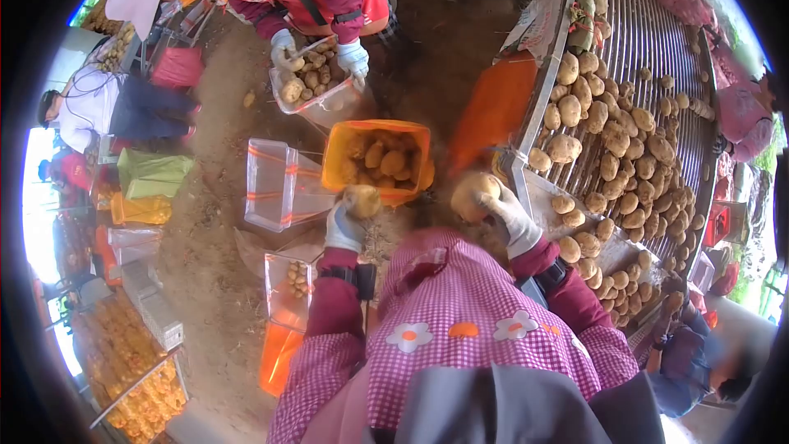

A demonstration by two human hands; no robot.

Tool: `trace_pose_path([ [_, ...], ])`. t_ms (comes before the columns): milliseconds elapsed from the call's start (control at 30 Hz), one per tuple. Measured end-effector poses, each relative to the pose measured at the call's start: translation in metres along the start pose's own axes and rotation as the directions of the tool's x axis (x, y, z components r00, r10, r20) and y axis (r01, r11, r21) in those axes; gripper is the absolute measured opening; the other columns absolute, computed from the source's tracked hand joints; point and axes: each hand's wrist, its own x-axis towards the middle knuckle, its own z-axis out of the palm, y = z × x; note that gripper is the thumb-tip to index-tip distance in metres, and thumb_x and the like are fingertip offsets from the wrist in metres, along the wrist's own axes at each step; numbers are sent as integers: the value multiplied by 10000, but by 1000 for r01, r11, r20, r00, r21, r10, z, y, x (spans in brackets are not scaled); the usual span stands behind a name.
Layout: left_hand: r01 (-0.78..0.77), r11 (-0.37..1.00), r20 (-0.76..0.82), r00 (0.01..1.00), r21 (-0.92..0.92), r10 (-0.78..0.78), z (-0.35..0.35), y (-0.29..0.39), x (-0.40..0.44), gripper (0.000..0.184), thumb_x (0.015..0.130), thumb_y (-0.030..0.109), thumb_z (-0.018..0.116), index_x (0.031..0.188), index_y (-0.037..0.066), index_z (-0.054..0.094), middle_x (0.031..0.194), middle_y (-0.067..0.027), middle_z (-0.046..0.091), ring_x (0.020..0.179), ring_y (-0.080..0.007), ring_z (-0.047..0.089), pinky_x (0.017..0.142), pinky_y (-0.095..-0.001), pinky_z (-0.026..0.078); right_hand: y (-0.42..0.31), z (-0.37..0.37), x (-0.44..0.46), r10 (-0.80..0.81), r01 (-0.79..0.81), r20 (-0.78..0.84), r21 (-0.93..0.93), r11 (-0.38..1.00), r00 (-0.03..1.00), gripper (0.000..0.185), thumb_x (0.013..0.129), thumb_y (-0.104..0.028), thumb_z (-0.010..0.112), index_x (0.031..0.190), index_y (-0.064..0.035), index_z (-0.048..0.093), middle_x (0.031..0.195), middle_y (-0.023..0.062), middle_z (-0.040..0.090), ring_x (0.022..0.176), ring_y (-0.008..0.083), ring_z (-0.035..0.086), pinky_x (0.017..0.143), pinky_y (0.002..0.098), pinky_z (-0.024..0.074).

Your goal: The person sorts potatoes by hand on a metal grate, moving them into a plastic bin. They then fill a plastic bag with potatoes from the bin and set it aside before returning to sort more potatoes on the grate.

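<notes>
Both of my hands wear pale gloves. My left hand [343, 226] is closed round a potato [362, 201] just below the near left corner of an orange bin [333, 156]. In my right hand [514, 218] is a larger potato [474, 195], gripped from its right side, between the bin and the sorting rack. Several potatoes [386, 160] lie inside the bin. On the slatted metal rack [526, 156] at the right, many potatoes [616, 140] are spread and piled, some near its lower edge.
A clear bin [271, 185] stands left of the orange one. A co-worker's gloved hands [353, 57] hold a clear bin of potatoes [316, 74] at the top. An orange sheet [493, 107] hangs beside the rack. Other people are at both sides; filled net bags [131, 362] lie lower left.
</notes>
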Motion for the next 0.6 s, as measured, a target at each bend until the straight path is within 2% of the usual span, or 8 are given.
trace_pose_path([
  [100,-203,958,-202,948,205,244,-15,-5,62,500,866,138,777,1323,112,574,1254,-121,650,1137,-294,659,989,-433,567,8,-15,-14,37,-36,-101,14,999,994,688,903,-349,827,1412,-21,501,1198,106,647,1016,190,665,827,322,582],
  [233,-371,450,33,799,812,600,22,-19,114,683,744,14,864,1366,84,591,1273,-130,645,1201,-284,625,1047,-377,510,7,-22,-35,48,-31,-263,69,997,964,620,930,-309,801,1405,-30,514,1193,113,653,994,202,674,793,321,584],
  [367,-85,-73,109,889,994,445,5,-58,124,681,736,196,888,1350,105,606,1293,-194,647,1205,-405,618,1086,-444,483,6,-28,-49,52,-18,-323,105,994,945,592,951,-299,773,1410,-22,522,1218,118,649,1021,213,670,828,339,588],
  [433,-122,3,101,838,993,536,-6,-77,118,609,782,193,861,1329,77,619,1235,-163,683,1161,-375,652,1063,-432,502,5,-31,-51,52,-38,-336,50,998,941,561,991,-313,729,1423,-21,522,1254,105,639,1083,211,662,895,352,587],
  [467,-147,210,41,896,967,442,-3,-82,113,570,809,186,842,1322,65,623,1217,-152,691,1138,-353,665,1033,-419,522,6,-33,-48,16,-9,-349,21,1000,937,602,962,-309,760,1427,-17,515,1241,115,643,1073,210,663,882,347,587],
  [533,-108,585,-23,977,804,212,8,-91,96,493,864,172,803,1306,42,630,1181,-129,709,1093,-309,690,972,-395,562,17,-34,-39,-50,42,-368,-31,999,929,687,903,-300,823,1435,-9,500,1214,135,651,1053,209,666,855,338,587],
  [567,24,714,7,999,700,-41,77,-58,55,386,936,155,737,1285,23,639,1127,-92,723,1050,-227,700,882,-344,597,17,-31,-34,-44,6,-336,-114,993,941,714,895,-316,831,1442,-4,494,1221,137,649,1072,209,661,868,338,585],
  [600,202,779,77,950,594,-304,90,-60,45,398,983,194,695,1342,44,607,1231,-114,689,1053,-261,700,924,-400,598,14,-28,-27,-37,-25,-301,-199,980,953,742,887,-331,840,1448,2,487,1228,138,647,1090,209,655,880,338,582],
])
